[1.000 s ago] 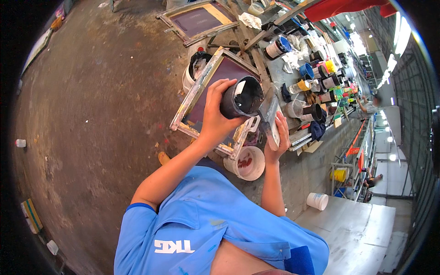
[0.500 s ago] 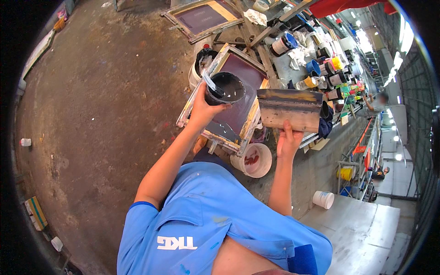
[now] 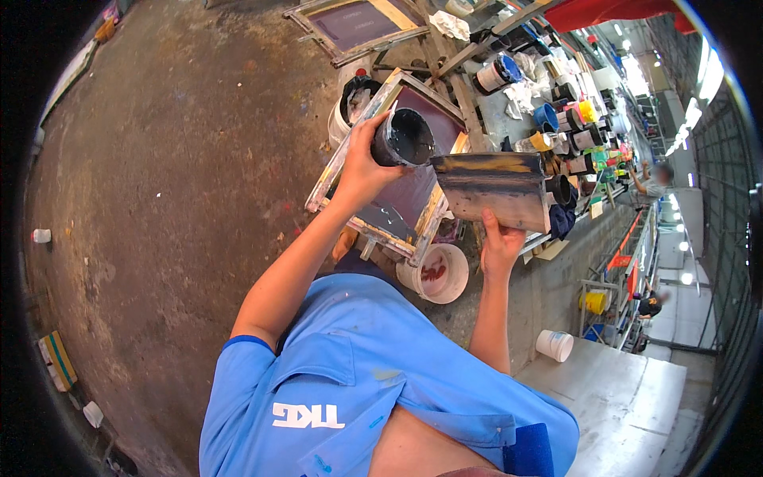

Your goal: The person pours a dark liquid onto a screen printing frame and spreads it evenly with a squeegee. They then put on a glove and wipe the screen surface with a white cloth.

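My left hand [image 3: 362, 167] grips a round container of black ink [image 3: 404, 138], tilted with its open mouth toward the right. My right hand [image 3: 499, 245] holds a wide flat squeegee [image 3: 493, 189] from below, its dark, ink-smeared blade level and next to the container's mouth. Below both lies a wood-framed printing screen [image 3: 397, 171] with purple mesh, leaning on the floor. My blue shirt fills the lower middle of the picture.
A white bucket with red stains [image 3: 435, 273] stands below the screen, another bucket [image 3: 354, 102] behind it. A second framed screen [image 3: 358, 24] lies farther back. A bench crowded with several paint pots [image 3: 556, 119] runs to the right. A white tub [image 3: 554, 344] sits on the concrete ledge. Another person [image 3: 653, 184] works far right.
The squeegee has turned from edge-on to flat and risen beside the ink container. My left hand has lifted the container and tilted it toward the blade.
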`<state>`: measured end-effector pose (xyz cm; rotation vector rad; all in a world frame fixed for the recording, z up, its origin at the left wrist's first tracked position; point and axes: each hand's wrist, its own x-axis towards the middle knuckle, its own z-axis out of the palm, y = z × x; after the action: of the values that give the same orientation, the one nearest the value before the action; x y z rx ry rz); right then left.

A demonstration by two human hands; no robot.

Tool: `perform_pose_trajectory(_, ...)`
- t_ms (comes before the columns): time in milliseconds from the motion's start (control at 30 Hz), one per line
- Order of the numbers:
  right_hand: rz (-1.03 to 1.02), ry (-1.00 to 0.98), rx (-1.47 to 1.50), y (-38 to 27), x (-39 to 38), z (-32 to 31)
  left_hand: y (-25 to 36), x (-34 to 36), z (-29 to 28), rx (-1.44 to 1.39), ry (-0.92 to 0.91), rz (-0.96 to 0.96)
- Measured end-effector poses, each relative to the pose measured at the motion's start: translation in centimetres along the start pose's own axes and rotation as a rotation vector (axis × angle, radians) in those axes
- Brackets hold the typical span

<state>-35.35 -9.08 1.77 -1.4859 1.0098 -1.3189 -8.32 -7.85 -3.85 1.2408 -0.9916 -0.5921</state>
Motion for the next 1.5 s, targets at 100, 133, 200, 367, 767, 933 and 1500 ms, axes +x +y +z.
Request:
perform_pose_trajectory(100, 0.016, -0.012, -0.094, 0.0, -0.1, -0.3, -0.1, -0.1, 0.0, 0.008, 0.04, 0.018)
perform_pose_trajectory(133, 0.024, -0.013, -0.125, 0.1, -0.1, -0.4, -0.3, -0.1, 0.0, 0.011, 0.052, 0.018)
perform_pose_trajectory(200, 0.029, -0.027, -0.165, 0.6, -0.2, -0.6, -0.5, -0.1, -0.1, -0.005, 0.054, -0.001)
perform_pose_trajectory(367, 0.04, -0.031, -0.095, 1.3, -0.1, 0.0, -1.7, -0.3, -0.6, 0.018, 0.023, -0.003)
perform_pose_trajectory(767, 0.174, -0.163, -0.17, 2.0, -0.1, 1.0, 1.7, 1.4, -1.5, 0.038, -0.124, 0.138)
perform_pose_trajectory(933, 0.155, -0.205, -0.266, 3.5, -0.5, 1.1, 4.7, 2.4, -2.0, 0.083, -0.1, 0.183)
perform_pose_trajectory(1500, 0.926, -0.122, 0.953, 4.4, -0.3, 2.0, -3.5, 1.6, -3.7, -0.473, -0.132, -0.407)
